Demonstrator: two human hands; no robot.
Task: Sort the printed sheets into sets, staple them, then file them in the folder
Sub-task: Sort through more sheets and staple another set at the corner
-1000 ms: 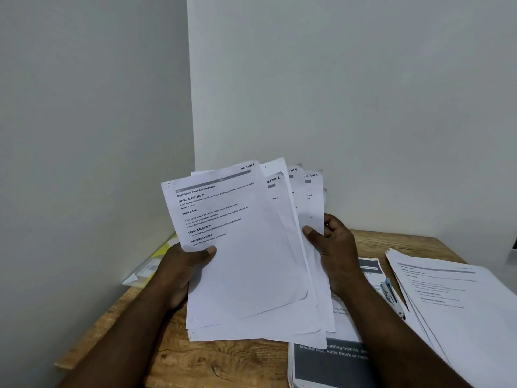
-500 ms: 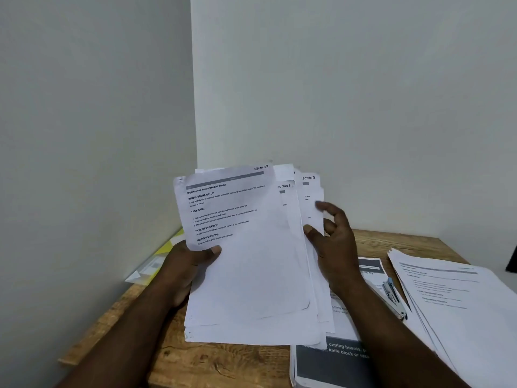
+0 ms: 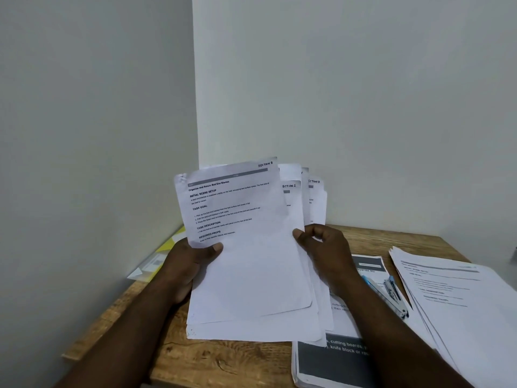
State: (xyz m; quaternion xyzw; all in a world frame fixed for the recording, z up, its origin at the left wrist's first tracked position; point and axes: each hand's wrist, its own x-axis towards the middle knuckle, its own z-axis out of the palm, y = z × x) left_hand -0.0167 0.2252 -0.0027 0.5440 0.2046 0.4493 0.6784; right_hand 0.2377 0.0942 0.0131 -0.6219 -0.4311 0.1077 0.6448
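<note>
Two hands on one bundle: the left hand (image 3: 190, 264) grips the fanned sheets (image 3: 251, 278) at their left edge, thumb pressed flat across the front page and fingers hidden behind the paper, while the right hand (image 3: 326, 247) pinches the right edge, thumb on the front and index finger curled in close above it. The bundle is held up tilted between both hands, its bottom edge low over the wooden table (image 3: 223, 365), can't tell if it actually touches. The front page is titled "Organize and Return Bed End Blanket" with a handwritten section label in its top corner, and the pages behind it poke out above the right hand, showing "Section 1" and "Section 3" labels. Just right of the right wrist a blue and silver stapler (image 3: 390, 292) lies on a printed page, and further right of that a loose stack of printed sheets (image 3: 461, 303) lies flat. Under the right forearm sits a dark-banner stack (image 3: 330, 362) of more paper. Behind the left hand, by the wall, lies a yellow folder (image 3: 165, 247) with something clear and pale on it
</note>
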